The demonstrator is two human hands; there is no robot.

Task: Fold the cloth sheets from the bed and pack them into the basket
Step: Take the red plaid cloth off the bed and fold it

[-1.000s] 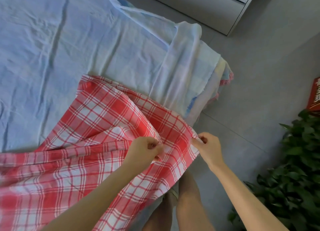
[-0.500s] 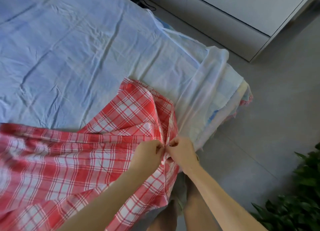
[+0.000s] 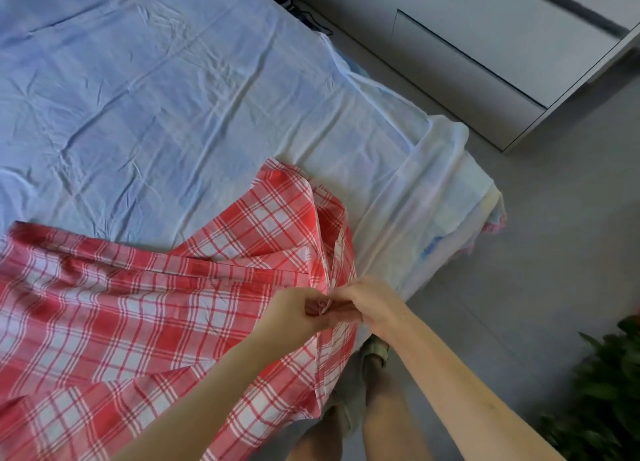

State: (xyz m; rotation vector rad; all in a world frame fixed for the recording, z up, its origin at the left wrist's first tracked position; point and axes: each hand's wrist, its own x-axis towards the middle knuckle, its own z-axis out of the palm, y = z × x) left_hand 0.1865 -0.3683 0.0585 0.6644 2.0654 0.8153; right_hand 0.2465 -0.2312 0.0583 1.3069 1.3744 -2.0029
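Note:
A red and white plaid sheet [image 3: 138,308] lies over the near part of the bed and hangs off its front edge. My left hand [image 3: 294,310] and my right hand [image 3: 372,301] meet at the bed's near right corner. Both pinch the sheet's edge, with their fingertips touching each other. A fold of the plaid cloth rises from the hands toward the far side. Under it a pale blue sheet [image 3: 156,97] covers the bed, wrinkled. No basket is in view.
A white cabinet [image 3: 485,45] stands on the grey floor [image 3: 554,235] beyond the bed's right side. A green plant [image 3: 606,401] is at the lower right. My legs show below the hands, against the bed's corner.
My right hand moved left with its corner of the plaid sheet and met my left hand. The cloth between them folded up. The view shifted up and right.

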